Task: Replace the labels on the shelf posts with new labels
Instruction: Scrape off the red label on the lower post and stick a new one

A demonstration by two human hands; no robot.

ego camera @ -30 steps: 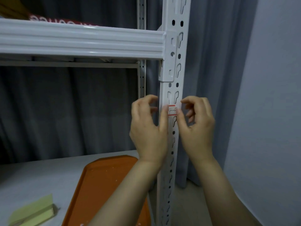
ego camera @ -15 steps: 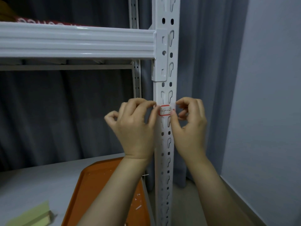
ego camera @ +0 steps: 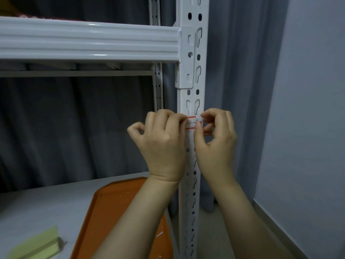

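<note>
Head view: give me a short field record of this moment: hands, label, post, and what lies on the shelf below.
label: white, red-edged, handwritten, across the front of the shelf post
left hand: curled fingertips on the label's left end
right hand: thumb and forefinger pinch the label's right end
lower shelf: holds orange tray and yellow-green pad
tray contents: small white scraps

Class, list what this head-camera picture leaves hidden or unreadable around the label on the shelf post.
- Head view: writing on the label is too small and blurred to read.
- Head view: fingers of the left hand cover the label's left end, the thumb of the right hand part of its right end.
- Head view: the bottom edge cuts off the yellow pad.
</note>
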